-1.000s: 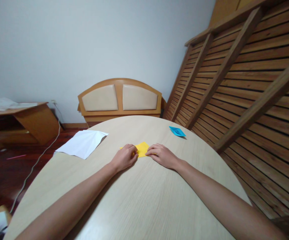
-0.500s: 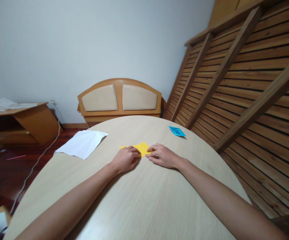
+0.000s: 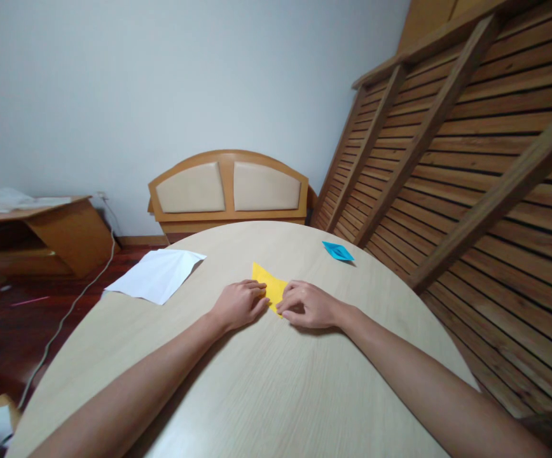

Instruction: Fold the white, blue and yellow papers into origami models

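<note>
Yellow paper (image 3: pixel 270 285): mid-table (image 3: pixel 276 381), partly folded, one corner lifted, unfinished.
Left hand (image 3: pixel 238 305): fingers curled, pressing paper's near-left edge.
Right hand (image 3: pixel 307 305): fingertips pinching right edge.
Blue piece (image 3: pixel 338 250): folded, well apart.

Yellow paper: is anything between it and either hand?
Nothing visible. The left hand and the right hand both touch the yellow paper on the round table; the white sheet and blue paper lie apart.
</note>
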The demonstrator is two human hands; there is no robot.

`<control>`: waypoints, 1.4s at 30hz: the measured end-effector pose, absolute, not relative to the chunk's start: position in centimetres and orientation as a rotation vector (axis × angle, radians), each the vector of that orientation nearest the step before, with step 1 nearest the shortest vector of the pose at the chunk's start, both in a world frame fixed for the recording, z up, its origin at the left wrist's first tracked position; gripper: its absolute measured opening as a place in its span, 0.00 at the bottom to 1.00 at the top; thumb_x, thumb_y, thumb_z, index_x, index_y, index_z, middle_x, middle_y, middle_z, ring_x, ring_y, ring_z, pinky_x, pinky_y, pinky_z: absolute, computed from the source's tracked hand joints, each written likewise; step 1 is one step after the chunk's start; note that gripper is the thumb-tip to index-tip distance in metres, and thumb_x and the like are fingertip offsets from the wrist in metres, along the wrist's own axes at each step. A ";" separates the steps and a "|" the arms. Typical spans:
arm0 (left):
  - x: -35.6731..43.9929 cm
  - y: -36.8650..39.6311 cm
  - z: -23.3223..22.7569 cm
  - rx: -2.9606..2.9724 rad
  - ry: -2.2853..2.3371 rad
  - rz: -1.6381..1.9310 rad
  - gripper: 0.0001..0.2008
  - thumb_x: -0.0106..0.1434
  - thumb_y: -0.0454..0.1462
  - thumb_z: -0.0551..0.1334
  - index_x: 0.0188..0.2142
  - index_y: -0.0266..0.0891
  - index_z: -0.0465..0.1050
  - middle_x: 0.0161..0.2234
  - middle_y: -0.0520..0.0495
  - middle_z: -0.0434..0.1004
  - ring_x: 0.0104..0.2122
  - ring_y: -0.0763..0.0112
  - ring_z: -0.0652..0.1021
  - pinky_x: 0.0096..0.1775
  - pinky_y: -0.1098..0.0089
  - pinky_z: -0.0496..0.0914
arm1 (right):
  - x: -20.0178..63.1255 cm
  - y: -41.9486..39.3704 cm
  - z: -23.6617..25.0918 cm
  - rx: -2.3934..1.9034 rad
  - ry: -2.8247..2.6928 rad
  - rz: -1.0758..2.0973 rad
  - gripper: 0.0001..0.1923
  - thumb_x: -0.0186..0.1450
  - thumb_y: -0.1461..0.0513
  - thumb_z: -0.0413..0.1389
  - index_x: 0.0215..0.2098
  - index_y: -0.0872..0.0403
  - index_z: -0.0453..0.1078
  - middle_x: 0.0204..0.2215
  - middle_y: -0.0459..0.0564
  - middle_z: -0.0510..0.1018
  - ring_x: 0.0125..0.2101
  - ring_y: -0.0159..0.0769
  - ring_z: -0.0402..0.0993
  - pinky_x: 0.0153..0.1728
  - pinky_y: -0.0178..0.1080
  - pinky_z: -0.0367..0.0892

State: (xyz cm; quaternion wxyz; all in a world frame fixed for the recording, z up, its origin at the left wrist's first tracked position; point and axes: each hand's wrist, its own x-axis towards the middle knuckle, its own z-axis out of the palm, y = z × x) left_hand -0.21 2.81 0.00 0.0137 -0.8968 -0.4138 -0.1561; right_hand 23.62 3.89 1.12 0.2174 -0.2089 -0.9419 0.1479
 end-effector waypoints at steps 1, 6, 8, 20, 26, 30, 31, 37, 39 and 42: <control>-0.2 2.8 0.0 -2.793 -1.298 -0.489 0.17 0.70 0.44 0.52 0.48 0.41 0.77 0.52 0.44 0.78 0.53 0.59 0.76 0.54 0.59 0.71 | 23.5 3.8 1.1 -0.561 -2.614 0.443 0.09 0.64 0.63 0.57 0.39 0.49 0.80 0.33 0.46 0.84 0.38 0.37 0.75 0.45 0.41 0.67; -0.3 2.8 -0.1 -2.797 -1.361 -0.476 0.17 0.67 0.45 0.57 0.50 0.44 0.75 0.55 0.47 0.76 0.56 0.60 0.74 0.55 0.61 0.70 | 23.0 3.6 0.6 -0.533 -2.576 0.560 0.11 0.64 0.64 0.57 0.43 0.49 0.79 0.40 0.47 0.84 0.41 0.37 0.76 0.47 0.41 0.68; -0.3 2.7 0.1 -2.811 -1.380 -0.475 0.17 0.66 0.47 0.58 0.51 0.45 0.74 0.56 0.47 0.75 0.56 0.60 0.74 0.56 0.61 0.70 | 23.0 3.8 0.4 -0.596 -2.517 0.499 0.12 0.64 0.66 0.56 0.43 0.50 0.78 0.39 0.48 0.83 0.41 0.37 0.76 0.48 0.41 0.68; -0.5 2.6 0.0 -2.899 -1.341 -0.411 0.31 0.63 0.54 0.60 0.59 0.39 0.69 0.62 0.39 0.67 0.61 0.54 0.68 0.61 0.53 0.63 | 24.4 5.9 -1.1 -0.779 -2.291 0.467 0.25 0.57 0.75 0.49 0.48 0.52 0.74 0.49 0.52 0.77 0.50 0.37 0.73 0.52 0.43 0.69; -0.6 2.6 -0.2 -2.931 -1.334 -0.385 0.33 0.63 0.54 0.60 0.62 0.38 0.65 0.63 0.38 0.65 0.64 0.53 0.64 0.62 0.51 0.59 | 24.3 5.7 -1.0 -0.688 -2.316 0.468 0.29 0.53 0.77 0.48 0.47 0.50 0.75 0.51 0.51 0.76 0.54 0.39 0.69 0.57 0.49 0.65; -0.7 2.6 -0.4 -2.967 -1.303 -0.374 0.33 0.64 0.53 0.59 0.64 0.39 0.62 0.65 0.40 0.61 0.65 0.53 0.62 0.63 0.50 0.58 | 24.3 5.7 -0.8 -0.676 -2.331 0.437 0.25 0.56 0.76 0.50 0.46 0.51 0.75 0.45 0.51 0.80 0.49 0.39 0.72 0.53 0.48 0.67; -0.7 2.6 -0.4 -2.979 -1.291 -0.374 0.33 0.64 0.53 0.59 0.64 0.40 0.62 0.65 0.40 0.61 0.65 0.53 0.61 0.63 0.49 0.58 | 24.3 5.7 -0.8 -0.675 -2.337 0.433 0.23 0.57 0.75 0.51 0.45 0.51 0.76 0.43 0.50 0.81 0.48 0.39 0.73 0.52 0.47 0.68; -0.9 2.7 -0.5 -3.035 -1.203 -0.343 0.33 0.65 0.50 0.58 0.66 0.41 0.59 0.67 0.41 0.58 0.66 0.50 0.58 0.63 0.47 0.55 | 24.1 5.3 -0.4 -0.660 -2.410 0.429 0.14 0.62 0.72 0.53 0.40 0.51 0.76 0.39 0.49 0.81 0.44 0.38 0.74 0.51 0.45 0.67; -0.9 2.7 -0.4 -3.055 -1.164 -0.328 0.34 0.64 0.49 0.59 0.67 0.42 0.57 0.67 0.41 0.57 0.66 0.49 0.58 0.63 0.47 0.55 | 24.1 5.2 -0.4 -0.708 -2.412 0.427 0.12 0.64 0.69 0.54 0.40 0.51 0.76 0.39 0.50 0.81 0.43 0.38 0.74 0.50 0.44 0.68; -0.8 2.5 -0.1 -3.086 -1.104 -0.324 0.35 0.64 0.48 0.59 0.68 0.42 0.54 0.67 0.41 0.57 0.66 0.47 0.58 0.63 0.48 0.55 | 24.0 5.1 -0.5 -0.799 -2.382 0.428 0.10 0.65 0.65 0.56 0.44 0.52 0.75 0.41 0.52 0.80 0.43 0.40 0.75 0.48 0.45 0.69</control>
